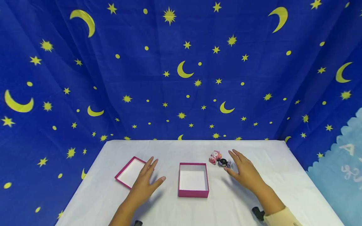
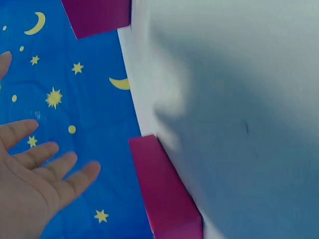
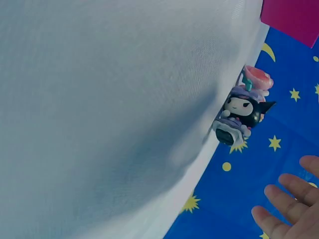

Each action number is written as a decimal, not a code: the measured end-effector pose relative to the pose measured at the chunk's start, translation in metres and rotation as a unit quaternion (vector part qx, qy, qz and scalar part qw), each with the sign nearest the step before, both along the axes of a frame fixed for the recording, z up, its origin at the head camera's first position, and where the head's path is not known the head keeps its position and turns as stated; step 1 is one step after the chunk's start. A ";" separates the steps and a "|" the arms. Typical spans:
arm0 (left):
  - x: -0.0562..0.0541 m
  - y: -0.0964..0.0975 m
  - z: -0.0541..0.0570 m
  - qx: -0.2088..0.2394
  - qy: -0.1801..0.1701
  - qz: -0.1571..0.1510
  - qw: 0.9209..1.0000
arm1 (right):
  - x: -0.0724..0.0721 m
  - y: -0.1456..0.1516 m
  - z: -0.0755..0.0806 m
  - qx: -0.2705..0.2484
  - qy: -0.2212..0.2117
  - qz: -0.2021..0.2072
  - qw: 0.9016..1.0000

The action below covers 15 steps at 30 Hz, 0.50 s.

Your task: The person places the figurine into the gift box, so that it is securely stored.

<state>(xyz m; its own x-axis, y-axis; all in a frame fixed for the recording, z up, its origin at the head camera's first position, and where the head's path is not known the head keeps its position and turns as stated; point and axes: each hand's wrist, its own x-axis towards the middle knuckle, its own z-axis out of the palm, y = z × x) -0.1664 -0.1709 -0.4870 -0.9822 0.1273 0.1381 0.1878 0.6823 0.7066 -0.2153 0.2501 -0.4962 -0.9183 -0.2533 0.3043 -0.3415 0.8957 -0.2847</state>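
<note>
My left hand (image 1: 143, 185) hovers over the near right side of a pink-edged box lid (image 1: 127, 173), fingers spread and nothing held. The lid lies with its white inside facing up. In the middle of the table stands a pink box (image 1: 193, 193), open at the top, with a bare white inside. My right hand (image 1: 245, 171) is held with fingers apart just right of two small figurines. One is a pink and white figurine (image 1: 215, 157); beside it lies a black and purple figurine (image 3: 241, 110) with a white face. The right thumb comes close to the black one.
A white cloth (image 1: 232, 207) covers the table. Behind and to the sides hangs a blue curtain (image 1: 158, 84) with yellow moons and stars. A light blue scalloped panel (image 1: 339, 166) is at the right.
</note>
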 end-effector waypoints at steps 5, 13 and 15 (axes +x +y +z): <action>0.002 0.008 0.000 0.035 -0.014 -0.016 0.999 | -0.004 0.000 -0.001 -0.035 -0.036 0.010 0.999; 0.004 0.020 -0.002 0.050 -0.007 -0.032 0.998 | -0.009 0.000 -0.005 -0.042 -0.062 0.005 0.997; 0.004 0.023 -0.003 0.049 -0.009 -0.036 0.998 | -0.011 0.001 -0.006 -0.046 -0.073 0.002 0.996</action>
